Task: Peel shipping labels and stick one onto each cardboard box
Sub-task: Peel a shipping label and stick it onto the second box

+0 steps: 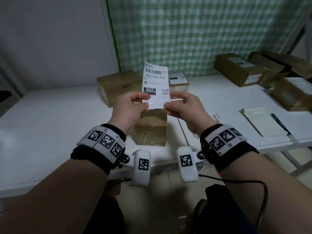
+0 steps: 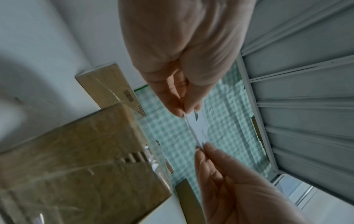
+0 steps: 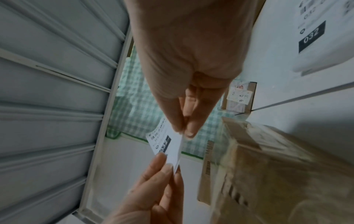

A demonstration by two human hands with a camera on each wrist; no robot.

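Observation:
A white shipping label printed "032" stands upright in the air. My left hand pinches its lower left corner and my right hand pinches its lower right corner. Directly below the hands a taped brown cardboard box stands on the white table. In the left wrist view my left hand nips the label edge-on beside the box. In the right wrist view my right hand grips the label, left of the box.
An unlabelled box stands at the back left, and a labelled box behind the held label. Several boxes crowd the right table. A notepad and pen lie at right. More labels lie near my right wrist.

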